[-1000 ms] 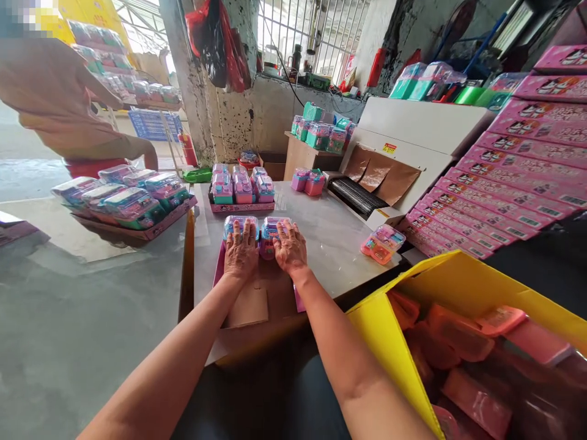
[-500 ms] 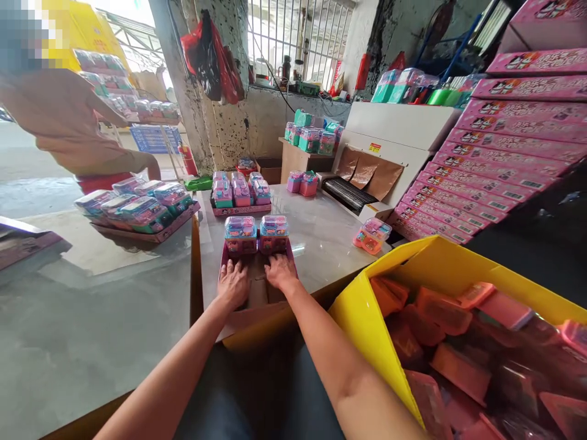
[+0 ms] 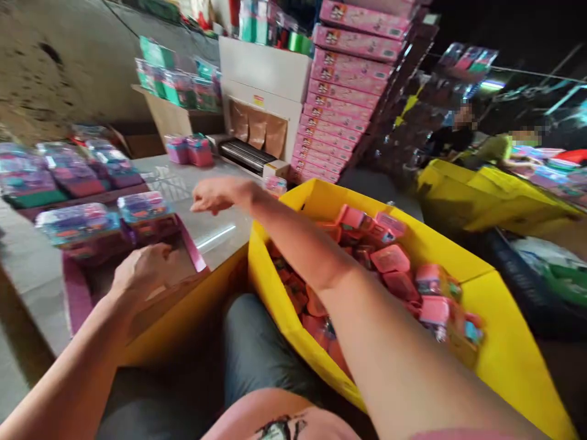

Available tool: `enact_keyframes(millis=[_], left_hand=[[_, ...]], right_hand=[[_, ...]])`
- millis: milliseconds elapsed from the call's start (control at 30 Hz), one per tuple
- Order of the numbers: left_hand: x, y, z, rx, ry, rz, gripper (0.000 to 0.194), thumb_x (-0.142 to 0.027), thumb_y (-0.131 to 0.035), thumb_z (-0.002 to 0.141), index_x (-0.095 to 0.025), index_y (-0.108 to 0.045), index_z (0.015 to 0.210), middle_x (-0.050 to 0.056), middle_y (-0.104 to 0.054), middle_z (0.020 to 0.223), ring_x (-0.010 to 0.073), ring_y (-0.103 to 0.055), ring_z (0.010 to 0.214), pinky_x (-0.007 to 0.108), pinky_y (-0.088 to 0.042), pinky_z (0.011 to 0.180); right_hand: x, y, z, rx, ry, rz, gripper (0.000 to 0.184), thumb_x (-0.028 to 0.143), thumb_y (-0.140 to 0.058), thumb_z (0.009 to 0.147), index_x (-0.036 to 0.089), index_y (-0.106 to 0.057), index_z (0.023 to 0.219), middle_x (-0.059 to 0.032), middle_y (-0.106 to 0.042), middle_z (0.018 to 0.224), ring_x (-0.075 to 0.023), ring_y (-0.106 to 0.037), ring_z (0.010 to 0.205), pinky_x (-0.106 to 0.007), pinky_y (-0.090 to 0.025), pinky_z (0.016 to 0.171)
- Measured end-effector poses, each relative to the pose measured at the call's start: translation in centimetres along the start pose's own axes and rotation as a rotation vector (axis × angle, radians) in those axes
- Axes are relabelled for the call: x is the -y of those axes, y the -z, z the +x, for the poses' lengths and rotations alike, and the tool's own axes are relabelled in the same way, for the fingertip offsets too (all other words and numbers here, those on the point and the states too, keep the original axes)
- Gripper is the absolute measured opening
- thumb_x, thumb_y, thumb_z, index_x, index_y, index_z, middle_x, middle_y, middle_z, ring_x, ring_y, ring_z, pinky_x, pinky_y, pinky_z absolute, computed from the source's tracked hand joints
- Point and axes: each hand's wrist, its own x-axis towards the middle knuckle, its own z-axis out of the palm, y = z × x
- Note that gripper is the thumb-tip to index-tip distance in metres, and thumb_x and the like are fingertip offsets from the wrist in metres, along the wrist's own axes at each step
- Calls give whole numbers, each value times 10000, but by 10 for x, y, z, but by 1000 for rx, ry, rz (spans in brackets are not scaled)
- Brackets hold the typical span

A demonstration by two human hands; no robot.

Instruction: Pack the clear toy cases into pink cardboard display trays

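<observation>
My left hand (image 3: 140, 270) rests, fingers curled, on the brown floor of a shallow pink cardboard tray (image 3: 76, 293) in front of me. Two clear-topped toy packs (image 3: 76, 223) (image 3: 143, 208) stand at the tray's far end. My right hand (image 3: 217, 195) hovers over the grey table (image 3: 215, 229), fingers loosely bent, nothing seen in it; it is blurred by motion. Under my right forearm stands a big yellow box (image 3: 504, 360) full of pink and orange packed toys (image 3: 389, 260).
More toy packs (image 3: 68, 168) sit in a tray at the left. A white shrink-wrap machine (image 3: 261, 116) and a tall stack of flat pink boxes (image 3: 342, 98) stand behind. Another yellow box (image 3: 486, 195) and seated people are at the far right.
The view has swung to the right toward the yellow box. My right hand has lifted off the tray and moved right over the table. My left hand stays on the tray.
</observation>
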Motion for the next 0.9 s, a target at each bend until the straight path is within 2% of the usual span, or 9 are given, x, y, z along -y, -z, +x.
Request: enact_keyframes(millis=[67,100,167,267,367,533,733,800,900], left_hand=[[-65,30,-23,-227,-169,-283,392,-430,-435,911,-219,-701,1109,53,-760,1041,216,-689,925,320,-523,832],[-99,43,-35,-288,-309,-420,380,-403,-437,906,-203,-706,1087,48,-760,1025,187,-689,902,285,-513,834],[-164,61,-53,-203,-579,-581,365,-373,-449,899,-183,-722,1050,48,-760,1023,169,-692,898,258,-503,847],[-242,64,-61,9,-673,-577,349,-352,-495,902,-179,-733,1090,61,-760,1011,193,-702,918,266,-509,839],[-293,48,-59,143,-659,-424,326,-339,-528,904,-194,-733,1111,82,-753,1038,227,-701,978,286,-517,842],[-327,20,-60,206,-732,-185,258,-325,-555,876,-187,-744,986,120,-753,1010,267,-702,1006,312,-532,843],[-323,-7,-46,146,-723,-74,291,-282,-542,855,-165,-724,1049,163,-701,1123,307,-667,1075,374,-534,905],[-320,-14,-37,61,-676,-104,471,-283,-595,808,-137,-637,1253,198,-628,1266,350,-616,1158,420,-516,950],[-318,-22,-24,-85,-622,-212,936,-308,-712,703,-89,-320,1525,262,-416,1502,408,-469,1338,475,-456,1045]], right_hand=[[-47,50,-45,80,34,-88,335,386,-607,949,68,-713,940,7,-670,777,-200,-672,976,-449,-446,1012],[-73,65,-76,26,17,-167,367,410,-547,978,84,-707,1029,-15,-683,864,-217,-663,1020,-485,-432,1029],[-127,73,-142,-119,-122,-353,377,360,-661,904,96,-675,1173,-103,-678,1109,-307,-593,1199,-567,-367,1089],[-198,38,-221,-160,-363,-503,588,147,-708,818,174,-569,1389,-188,-509,1463,-367,-378,1434,-670,-141,1182],[-245,-9,-254,-129,-432,-487,568,110,-557,881,248,-533,1432,-138,-436,1550,-305,-296,1499,-638,-96,1211],[-281,-39,-251,-124,-458,-512,576,130,-481,904,212,-471,1474,-150,-483,1508,-274,-361,1455,-602,-155,1214],[-281,-35,-236,-188,-454,-554,579,142,-454,921,150,-429,1499,-210,-539,1402,-313,-470,1319,-578,-171,1201],[-274,-28,-238,-213,-434,-563,674,241,-597,872,130,-408,1509,-225,-529,1392,-340,-461,1307,-588,-141,1198],[-261,-6,-251,-285,-339,-483,937,399,-775,724,150,-368,1530,-201,-526,1396,-354,-451,1315,-589,-135,1197]])
